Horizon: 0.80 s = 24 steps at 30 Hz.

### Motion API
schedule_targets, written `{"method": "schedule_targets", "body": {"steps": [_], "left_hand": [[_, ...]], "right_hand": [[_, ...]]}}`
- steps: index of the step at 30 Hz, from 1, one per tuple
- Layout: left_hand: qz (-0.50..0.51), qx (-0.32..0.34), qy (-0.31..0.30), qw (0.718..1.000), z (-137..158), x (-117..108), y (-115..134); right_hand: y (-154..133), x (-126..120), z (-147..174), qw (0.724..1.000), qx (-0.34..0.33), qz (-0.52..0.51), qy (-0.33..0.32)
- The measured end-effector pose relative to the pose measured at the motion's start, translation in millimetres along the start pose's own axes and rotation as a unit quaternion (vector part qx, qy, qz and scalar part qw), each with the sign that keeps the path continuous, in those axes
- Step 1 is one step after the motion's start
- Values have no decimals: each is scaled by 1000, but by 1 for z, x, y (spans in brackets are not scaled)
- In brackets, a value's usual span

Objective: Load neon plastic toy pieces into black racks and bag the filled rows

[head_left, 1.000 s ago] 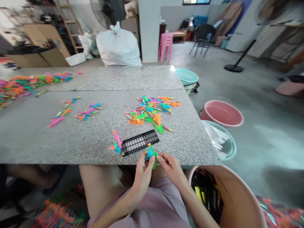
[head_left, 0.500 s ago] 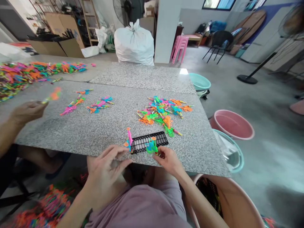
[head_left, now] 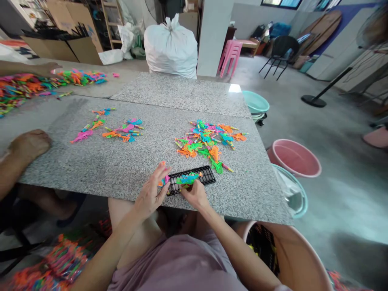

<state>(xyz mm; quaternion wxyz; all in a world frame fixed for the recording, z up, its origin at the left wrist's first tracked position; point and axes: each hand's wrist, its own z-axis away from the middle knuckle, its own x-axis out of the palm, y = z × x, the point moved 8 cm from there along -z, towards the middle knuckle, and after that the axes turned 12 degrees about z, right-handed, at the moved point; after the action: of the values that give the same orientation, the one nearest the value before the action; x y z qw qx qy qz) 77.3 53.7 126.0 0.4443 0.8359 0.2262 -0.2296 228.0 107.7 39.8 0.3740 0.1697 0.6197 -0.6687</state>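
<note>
A black plastic grid rack [head_left: 206,174] lies near the table's front edge. Over it, my right hand [head_left: 196,195] pinches a green and blue plastic toy [head_left: 188,178] with an orange tip, tilted nearly flat. At the rack's left end is my left hand [head_left: 150,189], fingers stretched and apart around a pink and blue toy [head_left: 165,180], which they partly hide. Whether those fingers press on the toy is hard to see. Beyond the rack lies a loose pile of similar bright toys [head_left: 209,139] in green, orange, blue and pink.
Small toy groups [head_left: 124,130] lie left of centre, with a large heap [head_left: 27,87] farther left. A co-worker's hand [head_left: 30,144] rests on the table [head_left: 142,149]; another arm reaches over the heap. Pink [head_left: 295,158] and turquoise tubs stand right. A big tub [head_left: 298,250] is below.
My right hand has moved left over the rack, its toy tipped from upright to nearly flat. My left hand has come up against the pink toy. The co-worker's hand holds no toy now.
</note>
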Motion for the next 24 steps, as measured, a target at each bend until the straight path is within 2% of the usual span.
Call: {"method": "schedule_targets", "body": {"steps": [2, 7, 12, 18, 22, 24], "left_hand": [[-5, 4, 7, 1000, 0, 1, 0], [-16, -11, -58, 998, 0, 11, -7], [11, -28, -61, 998, 5, 6, -13], [59, -40, -83, 994, 4, 7, -7], [53, -13, -44, 998, 1, 8, -9], [42, -14, -13, 999, 1, 7, -17]], "right_hand": [[3, 1, 1, 1000, -9, 3, -2], [-9, 10, 4, 999, -41, 3, -22], [-30, 22, -3, 992, -71, 84, -56], [-53, 25, -4, 974, -130, 169, -77], [-58, 39, 4, 967, -150, 186, -90], [-46, 29, 4, 971, -162, 156, -77]]}}
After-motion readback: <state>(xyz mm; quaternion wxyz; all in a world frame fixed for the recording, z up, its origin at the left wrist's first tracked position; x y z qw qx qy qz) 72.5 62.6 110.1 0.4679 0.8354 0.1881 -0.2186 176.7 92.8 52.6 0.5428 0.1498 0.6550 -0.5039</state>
